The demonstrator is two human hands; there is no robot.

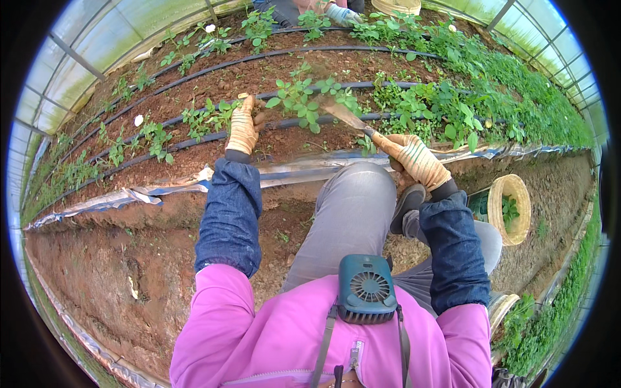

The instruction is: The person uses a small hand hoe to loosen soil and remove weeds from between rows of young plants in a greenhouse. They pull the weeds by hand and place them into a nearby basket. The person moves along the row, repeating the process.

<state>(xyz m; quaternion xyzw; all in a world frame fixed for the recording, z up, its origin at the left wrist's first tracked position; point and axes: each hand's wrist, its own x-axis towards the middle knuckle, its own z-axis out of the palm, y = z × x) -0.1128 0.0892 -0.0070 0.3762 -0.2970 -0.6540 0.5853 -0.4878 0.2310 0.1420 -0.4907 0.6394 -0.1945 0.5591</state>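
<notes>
My right hand, in a striped knit work glove, grips the wooden handle of a hand trowel. The trowel's soil-stained metal blade points up and left, beside a leafy rose-like plant in the raised bed. Left of that plant is my left hand, gloved alike and soiled at the fingertips. Its fingers curl low over the soil next to a smaller green plant; whether anything is pinched between them is hidden. Black drip hoses run along the bed near both hands.
Blue-and-white plastic sheeting edges the bed before my knee. A woven-rimmed bucket with green leaves inside stands right, on the dirt path. Across the bed are another person's gloved hand and a pale basket. Weeds grow thickly at right.
</notes>
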